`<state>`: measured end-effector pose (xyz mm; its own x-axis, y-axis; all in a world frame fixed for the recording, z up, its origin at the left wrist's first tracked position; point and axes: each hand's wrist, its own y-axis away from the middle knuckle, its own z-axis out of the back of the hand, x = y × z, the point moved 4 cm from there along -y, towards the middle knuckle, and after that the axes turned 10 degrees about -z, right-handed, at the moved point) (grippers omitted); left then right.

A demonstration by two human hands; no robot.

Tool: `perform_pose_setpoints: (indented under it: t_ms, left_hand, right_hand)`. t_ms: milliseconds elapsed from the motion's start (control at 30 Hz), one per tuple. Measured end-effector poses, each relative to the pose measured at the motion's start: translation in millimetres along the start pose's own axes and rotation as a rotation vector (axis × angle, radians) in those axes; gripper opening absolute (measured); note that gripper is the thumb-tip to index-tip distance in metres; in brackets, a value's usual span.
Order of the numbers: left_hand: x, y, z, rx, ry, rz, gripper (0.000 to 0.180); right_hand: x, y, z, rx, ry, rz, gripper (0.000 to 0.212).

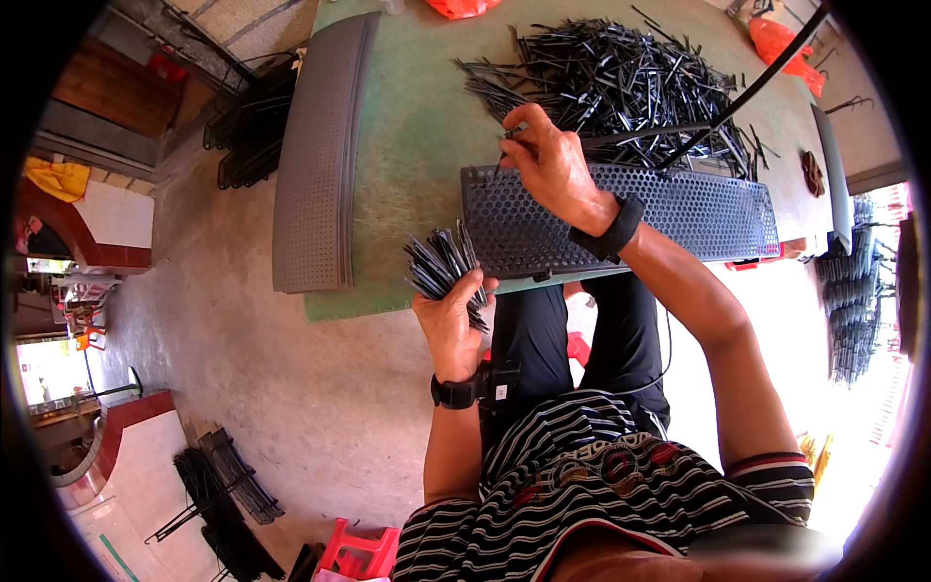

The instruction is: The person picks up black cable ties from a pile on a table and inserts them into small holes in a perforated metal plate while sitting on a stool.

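My left hand [450,330] is closed around a bundle of thin black strips [438,262], held upright just off the table's near edge. My right hand [555,173] is raised over the far left corner of a black perforated panel [669,209]. Its thumb and fingers pinch what looks like one thin black strip [503,147], mostly covered by the fingers. The panel, full of round holes, lies lengthwise along the near edge. Behind it spreads a large loose heap of black strips [621,82].
Grey perforated sheets [325,155] are stacked on the left of the green table [412,145]. A black bar [766,78] slants across the heap. Orange-red bags [784,53] lie at the far side. A red stool [357,551] and black racks [228,485] stand on the floor.
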<state>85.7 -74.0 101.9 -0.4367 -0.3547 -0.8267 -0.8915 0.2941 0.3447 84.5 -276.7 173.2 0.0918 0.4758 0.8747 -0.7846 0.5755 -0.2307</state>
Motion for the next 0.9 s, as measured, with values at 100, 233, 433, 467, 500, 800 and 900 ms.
perform_pose_setpoints:
  t_ms: [100, 233, 433, 467, 500, 800, 900]
  left_hand:
    - [0, -1, 1, -0.003, 0.000, 0.016, 0.016]
    - [-2, 0, 0, -0.020, 0.008, 0.055, 0.015]
    - [-3, 1, 0, 0.017, 0.030, 0.055, 0.016]
    - [-2, 0, 0, 0.017, 0.035, 0.059, 0.017]
    - [-2, 0, 0, 0.017, 0.039, 0.064, 0.018]
    - [6, 2, -3, 0.037, 0.044, 0.043, 0.017]
    - [4, 1, 2, 0.007, 0.031, 0.031, 0.015]
  right_hand:
    - [-9, 0, -7, 0.023, 0.020, 0.003, 0.020]
    - [-15, 1, -11, 0.032, 0.127, 0.041, 0.014]
    - [-12, 7, -19, 0.068, 0.573, 0.290, 0.009]
    - [-10, 9, -19, 0.094, 0.473, 0.216, 0.010]
    - [-7, 14, -18, 0.121, 0.372, 0.142, 0.012]
    - [-11, 43, -27, 0.453, -0.358, -0.604, 0.016]
    - [-1, 30, -13, 0.181, -0.258, -0.306, 0.014]
